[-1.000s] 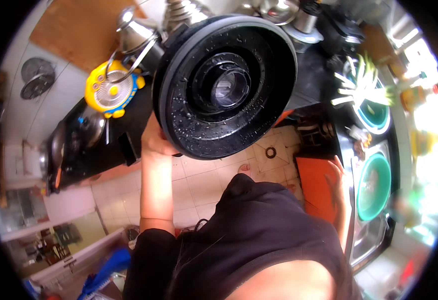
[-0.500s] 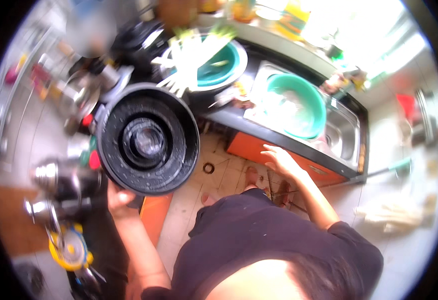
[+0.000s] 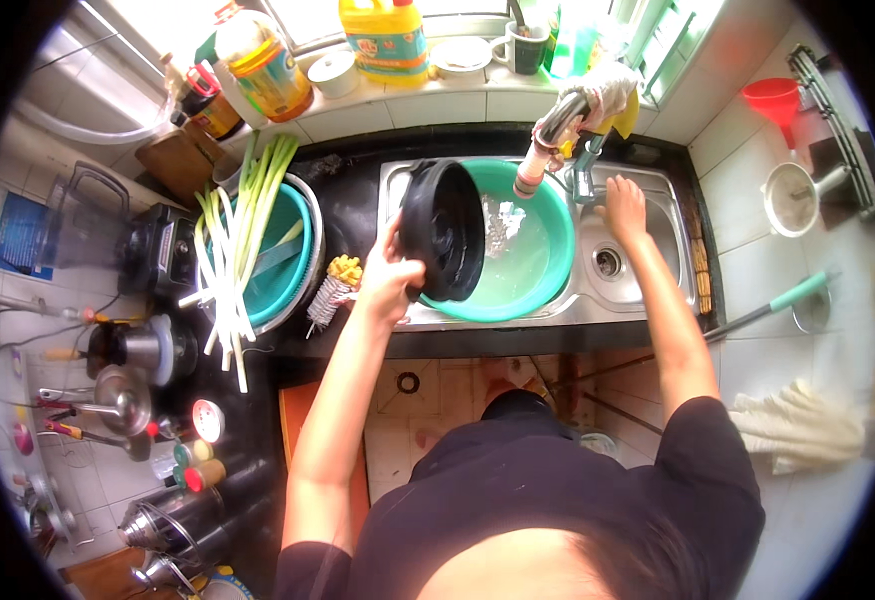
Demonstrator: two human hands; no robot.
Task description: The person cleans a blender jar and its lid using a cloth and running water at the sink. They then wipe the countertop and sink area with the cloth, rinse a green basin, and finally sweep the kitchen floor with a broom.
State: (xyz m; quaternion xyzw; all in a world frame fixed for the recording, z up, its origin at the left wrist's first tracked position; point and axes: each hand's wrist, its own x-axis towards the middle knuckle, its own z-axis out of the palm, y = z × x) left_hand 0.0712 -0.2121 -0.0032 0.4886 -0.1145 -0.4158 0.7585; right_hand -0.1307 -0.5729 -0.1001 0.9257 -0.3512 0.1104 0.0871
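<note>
My left hand (image 3: 390, 275) grips a round black vessel (image 3: 446, 232) by its outer side. It is tipped on edge, its hollow turned right, at the left rim of a green plastic basin (image 3: 548, 265). Water stands in the basin, with bright reflections on it. My right hand (image 3: 626, 210) is over the right bowl of the steel sink (image 3: 648, 285), fingers stretched out beside the faucet (image 3: 584, 172). I cannot tell whether they touch it. A cloth-wrapped spout (image 3: 532, 170) points down over the basin's far right part.
Long green-and-white stalks (image 3: 226, 255) lie across a teal basin (image 3: 293, 255) on the left. A bristle brush (image 3: 333, 295) rests on the black counter beside it. Bottles and a yellow jug (image 3: 386, 45) line the windowsill. Pans, jars and steel flasks (image 3: 173, 520) crowd the left counter.
My left hand has carried the black vessel rightward from the left counter to the green basin and tipped it. My right hand has moved up to the faucet. The view has turned toward the sink.
</note>
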